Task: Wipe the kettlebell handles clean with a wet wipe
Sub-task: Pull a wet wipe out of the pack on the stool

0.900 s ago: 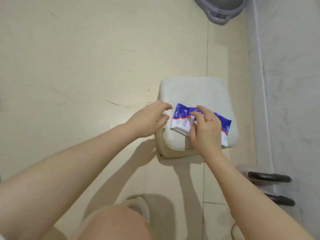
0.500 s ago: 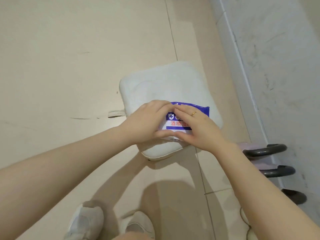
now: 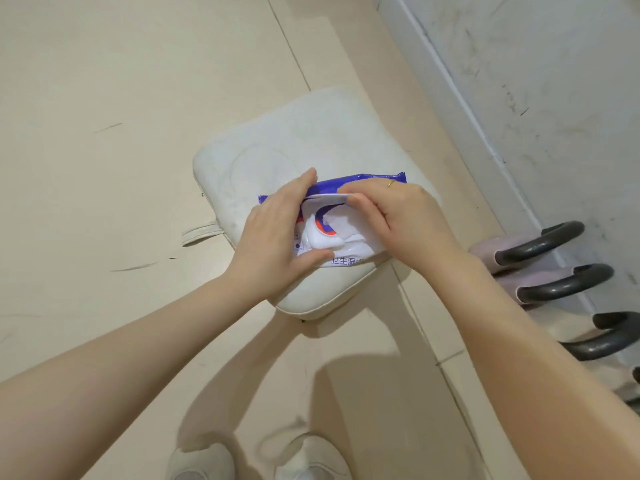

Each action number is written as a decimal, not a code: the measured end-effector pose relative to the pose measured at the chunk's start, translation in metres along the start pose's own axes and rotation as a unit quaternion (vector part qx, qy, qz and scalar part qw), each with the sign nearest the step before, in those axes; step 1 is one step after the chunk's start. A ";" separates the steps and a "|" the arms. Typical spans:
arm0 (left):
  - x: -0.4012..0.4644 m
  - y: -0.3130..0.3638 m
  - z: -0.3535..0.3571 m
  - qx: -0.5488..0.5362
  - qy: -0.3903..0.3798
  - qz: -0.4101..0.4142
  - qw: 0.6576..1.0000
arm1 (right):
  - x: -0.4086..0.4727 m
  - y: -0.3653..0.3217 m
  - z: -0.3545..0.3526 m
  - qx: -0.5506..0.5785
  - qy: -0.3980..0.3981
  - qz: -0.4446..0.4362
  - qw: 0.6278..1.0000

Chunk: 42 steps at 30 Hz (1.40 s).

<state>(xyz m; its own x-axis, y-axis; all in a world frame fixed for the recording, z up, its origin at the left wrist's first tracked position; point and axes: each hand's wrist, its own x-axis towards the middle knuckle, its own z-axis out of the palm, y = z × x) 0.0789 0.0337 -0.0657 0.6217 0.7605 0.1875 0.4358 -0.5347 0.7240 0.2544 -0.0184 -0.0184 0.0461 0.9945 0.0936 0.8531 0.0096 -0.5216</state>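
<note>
A blue and white wet wipe pack (image 3: 360, 180) lies on a white cushioned stool (image 3: 311, 140). My left hand (image 3: 273, 233) grips the pack's left end, thumb on its near edge. My right hand (image 3: 391, 216) pinches the pack's white flap lid (image 3: 325, 199) and holds it lifted, so white wipes (image 3: 343, 233) show in the opening. Along the wall at the right stand pale kettlebells with dark handles: one handle (image 3: 540, 242) nearest the stool, a second (image 3: 564, 282) below it, a third (image 3: 613, 337) lower still.
A grey wall and its skirting (image 3: 485, 109) run along the right side, behind the kettlebells. Beige floor tiles (image 3: 121, 98) spread to the left. A strap (image 3: 202, 232) hangs from the stool's left side. My white shoes (image 3: 256, 459) are at the bottom edge.
The view has swung so the kettlebells sit higher at the right. Both hands closed onto the pack, and my right hand has peeled the flap lid up, baring the wipes.
</note>
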 end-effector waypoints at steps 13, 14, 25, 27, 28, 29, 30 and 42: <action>0.000 -0.008 0.003 0.044 0.017 0.071 0.996 | -0.001 -0.006 0.018 0.065 0.095 0.035 0.993; 0.000 -0.008 0.003 0.046 0.016 0.068 0.996 | -0.005 -0.006 0.019 0.039 0.049 0.013 0.998; -0.001 -0.010 0.007 0.073 0.001 0.097 0.993 | -0.020 0.015 0.014 0.077 0.054 -0.009 0.996; 0.000 -0.009 0.006 0.074 -0.008 0.094 0.993 | -0.020 0.011 0.012 0.161 0.099 0.045 0.981; 0.001 -0.009 0.006 0.076 -0.010 0.093 0.993 | -0.020 0.006 0.010 0.206 0.106 0.076 0.970; 0.002 -0.007 0.006 0.076 -0.009 0.093 0.993 | -0.019 0.002 0.009 0.238 0.109 0.099 0.960; 0.003 -0.006 0.005 0.077 -0.005 0.091 0.993 | -0.020 -0.002 0.009 0.250 0.112 0.111 0.955; -0.005 0.008 0.004 0.140 0.010 0.089 0.986 | -0.024 -0.022 -0.018 0.593 0.165 0.254 0.746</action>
<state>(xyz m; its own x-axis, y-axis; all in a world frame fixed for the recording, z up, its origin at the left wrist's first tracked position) 0.0820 0.0239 -0.0632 0.6933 0.6503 0.3105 0.4849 -0.7397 0.4666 0.2437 -0.0443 0.0056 0.4991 0.8235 -0.2696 -0.3683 -0.0800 -0.9263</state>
